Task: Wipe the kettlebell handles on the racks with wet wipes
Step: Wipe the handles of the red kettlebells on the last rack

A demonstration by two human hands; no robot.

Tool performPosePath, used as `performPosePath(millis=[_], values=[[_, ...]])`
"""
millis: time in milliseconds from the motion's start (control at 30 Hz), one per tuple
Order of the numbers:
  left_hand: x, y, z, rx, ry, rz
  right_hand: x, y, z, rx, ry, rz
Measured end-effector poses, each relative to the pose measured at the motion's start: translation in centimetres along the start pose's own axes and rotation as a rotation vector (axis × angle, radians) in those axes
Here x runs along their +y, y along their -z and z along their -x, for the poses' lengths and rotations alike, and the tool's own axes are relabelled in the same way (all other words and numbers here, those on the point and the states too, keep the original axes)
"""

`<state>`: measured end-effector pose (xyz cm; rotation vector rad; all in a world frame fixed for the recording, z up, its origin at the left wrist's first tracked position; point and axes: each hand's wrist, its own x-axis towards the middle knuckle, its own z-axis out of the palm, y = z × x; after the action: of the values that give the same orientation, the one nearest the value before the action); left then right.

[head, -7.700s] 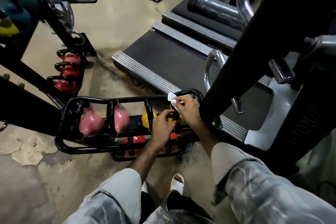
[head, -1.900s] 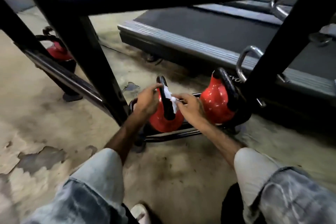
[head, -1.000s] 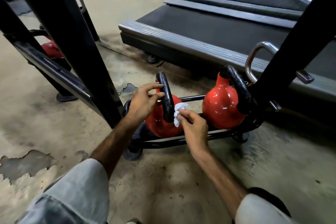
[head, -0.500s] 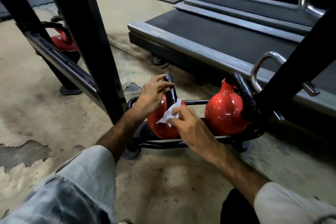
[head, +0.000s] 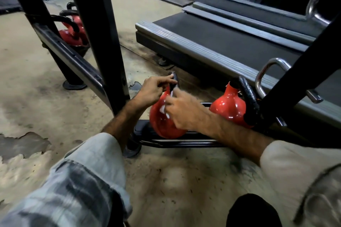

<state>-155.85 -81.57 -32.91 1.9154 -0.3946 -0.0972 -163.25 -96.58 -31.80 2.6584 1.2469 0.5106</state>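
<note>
Two red kettlebells sit on the low black rack (head: 177, 143) near the floor. The left red kettlebell (head: 160, 123) has a black handle (head: 175, 80) that my left hand (head: 153, 91) grips near the top. My right hand (head: 184, 112) lies across the front of that kettlebell and pinches a white wet wipe (head: 166, 111), of which only small bits show between the fingers. The right red kettlebell (head: 228, 107) stands untouched with its black handle (head: 248, 101) turned toward me.
A black rack upright (head: 103, 38) rises just left of my left arm, with a slanted steel rail (head: 70, 57) beside it. More red kettlebells (head: 73, 33) sit behind at the left. A treadmill deck (head: 230, 42) runs behind the rack. A chrome handle (head: 265, 77) juts at the right.
My right hand has slid further left across the left kettlebell and now hides most of the wipe. My left hand has kept its grip on the handle. The camera has come closer.
</note>
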Motion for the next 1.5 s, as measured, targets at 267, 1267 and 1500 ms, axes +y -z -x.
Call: performPosePath(millis=[267,1267,1500], values=[[-0.7,0.3,-0.2,-0.001,-0.018,-0.097,2.5,1.1,-1.1,-0.079,0.097,0.109],[-2.4,0.0,-0.8,-0.017,-0.14,-0.147,2.5,-4.0,3.0,0.111,-1.248,-1.757],[-2.3,0.0,-0.9,-0.027,-0.122,-0.117,1.4,-3.6,1.0,0.145,-1.382,-1.773]])
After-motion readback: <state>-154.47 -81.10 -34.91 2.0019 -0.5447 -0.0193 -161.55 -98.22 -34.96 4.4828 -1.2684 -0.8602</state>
